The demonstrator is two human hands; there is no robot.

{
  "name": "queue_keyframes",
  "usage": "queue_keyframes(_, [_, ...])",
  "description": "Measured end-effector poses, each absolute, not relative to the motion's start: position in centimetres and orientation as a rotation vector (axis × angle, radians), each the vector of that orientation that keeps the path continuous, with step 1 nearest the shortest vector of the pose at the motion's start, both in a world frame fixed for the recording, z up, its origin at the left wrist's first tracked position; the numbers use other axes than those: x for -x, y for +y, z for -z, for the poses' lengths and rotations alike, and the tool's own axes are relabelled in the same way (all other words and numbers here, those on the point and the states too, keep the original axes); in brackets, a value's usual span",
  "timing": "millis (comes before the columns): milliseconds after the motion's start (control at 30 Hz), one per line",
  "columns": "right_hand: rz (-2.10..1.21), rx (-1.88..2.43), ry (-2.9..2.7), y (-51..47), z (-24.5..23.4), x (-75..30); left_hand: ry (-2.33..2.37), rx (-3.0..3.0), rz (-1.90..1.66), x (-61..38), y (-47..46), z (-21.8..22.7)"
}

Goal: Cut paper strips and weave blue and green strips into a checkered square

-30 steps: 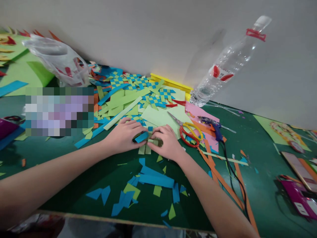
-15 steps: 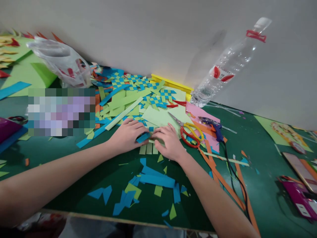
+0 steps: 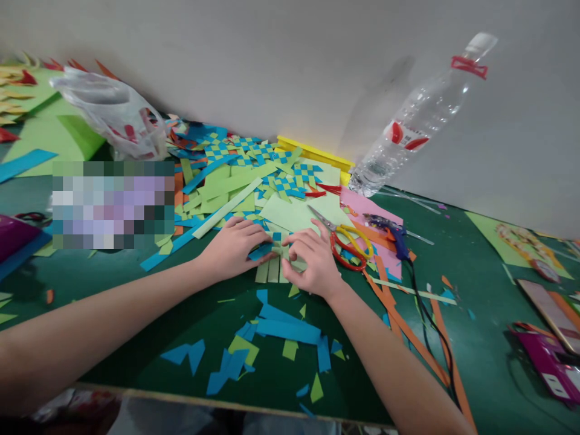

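Observation:
My left hand [image 3: 235, 249] rests over a small piece of slit light green paper [image 3: 273, 270], with a blue paper strip [image 3: 260, 251] between thumb and fingers. The lower tabs of the green paper stick out toward me below the fingertips. A blue square shows in the green just past the left fingertips, where strips cross. My right hand [image 3: 310, 258] hovers at the paper's right edge, its thumb and bent forefinger apart and nothing visible between them. Scissors [image 3: 348, 241] with red and yellow handles lie just right of that hand, blades partly spread.
Woven blue-green pieces [image 3: 254, 151] and loose strips are heaped behind. Blue and green scraps [image 3: 285, 326] litter the table's front. A clear bottle [image 3: 417, 121] leans on the wall. Right of the scissors lies a blue glue gun [image 3: 397, 238] with its cord. A plastic bag [image 3: 118, 115] stands back left.
My right hand has drawn back slightly to the right, its thumb and forefinger opening apart. My left hand stays nearly in place with the blue strip.

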State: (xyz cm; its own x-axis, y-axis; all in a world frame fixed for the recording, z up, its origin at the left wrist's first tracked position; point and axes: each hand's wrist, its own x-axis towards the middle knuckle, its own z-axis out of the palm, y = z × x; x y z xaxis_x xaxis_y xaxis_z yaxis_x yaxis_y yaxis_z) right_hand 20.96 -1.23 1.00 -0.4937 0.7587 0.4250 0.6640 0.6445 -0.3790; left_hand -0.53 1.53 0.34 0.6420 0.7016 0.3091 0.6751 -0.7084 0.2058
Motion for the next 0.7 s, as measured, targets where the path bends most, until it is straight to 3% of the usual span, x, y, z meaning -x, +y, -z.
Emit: queue_keyframes(700, [-0.270, 1.036, -2.172, -0.4, 0.4, -20.7, 1.210, -2.841, -0.559, 0.7, 1.7, 0.4])
